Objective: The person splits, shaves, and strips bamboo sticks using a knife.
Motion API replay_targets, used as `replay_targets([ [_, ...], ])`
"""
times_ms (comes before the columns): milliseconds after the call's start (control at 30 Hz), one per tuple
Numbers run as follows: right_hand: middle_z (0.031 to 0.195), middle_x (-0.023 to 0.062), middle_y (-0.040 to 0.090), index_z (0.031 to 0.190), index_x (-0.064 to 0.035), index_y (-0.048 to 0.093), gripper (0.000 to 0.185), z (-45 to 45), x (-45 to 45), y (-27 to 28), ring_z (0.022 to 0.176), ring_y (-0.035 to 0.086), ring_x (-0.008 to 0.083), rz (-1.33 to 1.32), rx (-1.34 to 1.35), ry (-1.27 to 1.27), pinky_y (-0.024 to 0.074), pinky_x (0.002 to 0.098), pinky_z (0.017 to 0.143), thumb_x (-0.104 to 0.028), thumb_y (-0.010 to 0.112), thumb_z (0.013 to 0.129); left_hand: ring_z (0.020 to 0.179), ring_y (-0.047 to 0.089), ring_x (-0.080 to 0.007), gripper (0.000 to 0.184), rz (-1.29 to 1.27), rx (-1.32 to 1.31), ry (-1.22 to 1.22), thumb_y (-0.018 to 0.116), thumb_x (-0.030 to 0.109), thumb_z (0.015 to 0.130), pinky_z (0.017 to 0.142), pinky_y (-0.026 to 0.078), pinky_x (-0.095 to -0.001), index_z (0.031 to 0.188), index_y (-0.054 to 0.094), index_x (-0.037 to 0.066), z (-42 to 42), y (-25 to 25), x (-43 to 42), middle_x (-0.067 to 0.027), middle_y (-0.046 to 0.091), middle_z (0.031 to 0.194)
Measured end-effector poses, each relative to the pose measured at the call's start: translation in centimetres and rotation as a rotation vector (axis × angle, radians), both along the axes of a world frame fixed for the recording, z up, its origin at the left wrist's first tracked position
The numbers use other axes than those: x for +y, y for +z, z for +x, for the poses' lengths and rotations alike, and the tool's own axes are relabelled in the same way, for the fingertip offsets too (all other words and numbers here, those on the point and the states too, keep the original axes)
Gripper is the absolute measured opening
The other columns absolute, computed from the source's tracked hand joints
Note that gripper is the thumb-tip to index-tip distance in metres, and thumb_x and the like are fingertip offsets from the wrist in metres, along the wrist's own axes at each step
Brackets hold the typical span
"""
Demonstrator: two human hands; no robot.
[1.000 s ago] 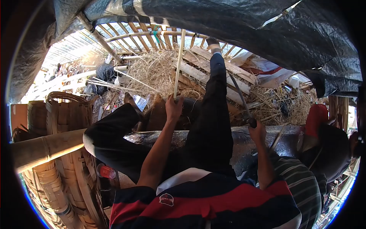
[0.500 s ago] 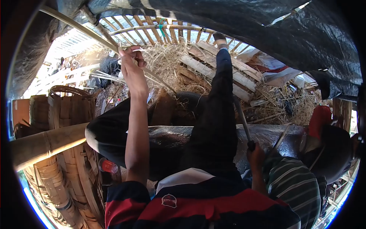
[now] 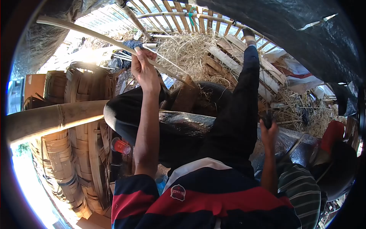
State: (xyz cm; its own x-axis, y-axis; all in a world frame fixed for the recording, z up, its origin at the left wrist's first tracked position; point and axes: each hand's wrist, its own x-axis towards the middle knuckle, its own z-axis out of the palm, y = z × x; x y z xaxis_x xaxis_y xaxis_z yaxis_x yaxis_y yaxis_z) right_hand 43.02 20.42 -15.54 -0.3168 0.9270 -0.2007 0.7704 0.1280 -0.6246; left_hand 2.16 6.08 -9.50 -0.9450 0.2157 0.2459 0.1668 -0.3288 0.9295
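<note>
My left hand (image 3: 145, 72) is raised ahead of me, fingers pinched round a long pale bamboo strip (image 3: 95, 38). One end of the strip reaches the upper left; the lower end slants down to an upright wooden piece (image 3: 185, 97) by my bent knee. In my right hand (image 3: 270, 134), beside my outstretched leg, is the black handle of a knife (image 3: 267, 120). Its blade is hard to make out now, though a long one shows in the earlier view. A thin pale fibre (image 3: 167, 61) trails near my left fingers.
Woven bamboo baskets (image 3: 57, 160) stand at left under a thick bamboo pole (image 3: 57, 117). A red cup (image 3: 121, 146) is near my left elbow. Straw (image 3: 179, 49) and wooden slats (image 3: 225, 59) cover the ground ahead, before a bamboo fence (image 3: 175, 17). Black sheeting (image 3: 274, 23) hangs overhead.
My view has shifted left, so the scene sits further right. My right hand has risen, and the knife blade that pointed forward no longer shows clearly. My left hand still grips the strip.
</note>
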Motion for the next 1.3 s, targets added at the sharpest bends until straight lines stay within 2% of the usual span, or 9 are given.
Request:
replay_targets([
  [167, 0.082, 0.0146, 0.067, 0.101, -0.0013, 0.064, 0.033, -10.3, -2.2, 0.8, 0.078, 0.067, 0.0252, -0.141, 0.306, 0.259, 0.0502, 0.0366, 0.07, -0.025, 0.072, 0.079, 0.073, 0.05, -0.0086, 0.026, -0.002, 0.081, 0.032, 0.046, 0.029, 0.1, 0.073, 0.048, -0.0286, 0.092, 0.051, 0.005, 0.0, -1.4, -1.1, -0.0009, 0.052, 0.077],
  [367, 0.087, 0.0195, 0.067, 0.103, 0.0012, 0.062, 0.039, -17.7, -7.9, -1.9, 0.083, 0.067, 0.0328, -0.422, 0.372, 0.461, 0.0507, 0.0371, 0.071, -0.027, 0.072, 0.078, 0.084, 0.056, -0.0159, 0.033, -0.074, -0.07, 0.087, 0.042, 0.033, 0.101, 0.082, 0.047, -0.0364, 0.121, 0.046, 0.007, -0.1, 3.4, -3.1, -0.0072, 0.056, 0.095],
  [500, 0.092, 0.0257, 0.065, 0.111, 0.0045, 0.058, 0.056, -17.8, -10.3, -2.6, 0.091, 0.064, 0.0392, -0.488, 0.223, 0.601, 0.0498, 0.0443, 0.079, -0.037, 0.07, 0.076, 0.098, 0.058, -0.0239, 0.046, -0.082, 0.068, 0.045, 0.036, 0.038, 0.101, 0.091, 0.046, -0.0409, 0.137, 0.036, 0.009, -1.4, 5.6, -5.3, -0.0138, 0.057, 0.111],
  [667, 0.086, 0.0244, 0.066, 0.102, 0.0038, 0.059, 0.046, -17.7, -10.8, -3.9, 0.086, 0.064, 0.0399, -0.464, 0.141, 0.645, 0.0511, 0.0444, 0.073, -0.032, 0.07, 0.077, 0.095, 0.059, -0.0222, 0.046, -0.079, 0.142, 0.115, 0.037, 0.037, 0.101, 0.084, 0.05, -0.0381, 0.134, 0.037, 0.005, -2.1, 9.3, -6.2, -0.0147, 0.059, 0.107],
  [767, 0.082, 0.0234, 0.066, 0.098, 0.0031, 0.059, 0.039, -18.0, -10.3, -4.4, 0.081, 0.065, 0.0392, -0.491, 0.16, 0.647, 0.0516, 0.0438, 0.069, -0.028, 0.07, 0.077, 0.072, 0.053, -0.0135, 0.034, -0.012, 0.127, 0.269, 0.04, 0.036, 0.101, 0.064, 0.048, -0.0296, 0.117, 0.047, 0.007, -2.8, 9.6, -6.4, -0.006, 0.055, 0.083],
  [833, 0.082, 0.0234, 0.066, 0.098, 0.0029, 0.058, 0.038, -18.5, -10.4, -4.6, 0.081, 0.065, 0.039, -0.512, 0.141, 0.636, 0.0515, 0.0433, 0.069, -0.027, 0.07, 0.076, 0.054, 0.03, -0.0065, 0.028, 0.05, 0.274, -0.054, 0.043, 0.036, 0.1, 0.047, 0.029, -0.0231, 0.093, 0.047, 0.01, -3.8, 9.2, -7.0, 0.0032, 0.033, 0.063],
  [867, 0.081, 0.0233, 0.066, 0.098, 0.0028, 0.058, 0.038, -18.7, -10.3, -4.7, 0.08, 0.065, 0.0388, -0.523, 0.123, 0.622, 0.0515, 0.0429, 0.069, -0.025, 0.07, 0.076, 0.053, 0.013, -0.0057, 0.034, 0.033, 0.236, 0.181, 0.043, 0.041, 0.099, 0.046, 0.013, -0.024, 0.081, 0.038, 0.013, -3.2, 8.3, -6.5, 0.0053, 0.016, 0.062],
  [1000, 0.079, 0.0223, 0.065, 0.099, 0.003, 0.057, 0.038, -20.8, -11.4, -2.1, 0.079, 0.066, 0.0379, -0.579, 0.143, 0.625, 0.0515, 0.0416, 0.068, -0.024, 0.07, 0.076, 0.051, 0.013, -0.0056, 0.044, 0.037, 0.273, 0.324, 0.04, 0.05, 0.097, 0.044, 0.012, -0.0238, 0.073, 0.03, 0.014, -1.7, 7.9, -6.2, 0.0055, 0.015, 0.06],
  [1300, 0.079, 0.0152, 0.065, 0.098, -0.0027, 0.058, 0.028, -27.8, -16.1, 4.6, 0.075, 0.065, 0.0338, -0.628, 0.76, 0.752, 0.0503, 0.0399, 0.067, -0.02, 0.069, 0.078, 0.051, 0.011, -0.0054, 0.051, 0.101, 0.214, 0.358, 0.034, 0.057, 0.096, 0.042, 0.01, -0.0243, 0.069, 0.02, 0.017, -0.8, 8.0, -6.4, 0.005, 0.013, 0.059],
])
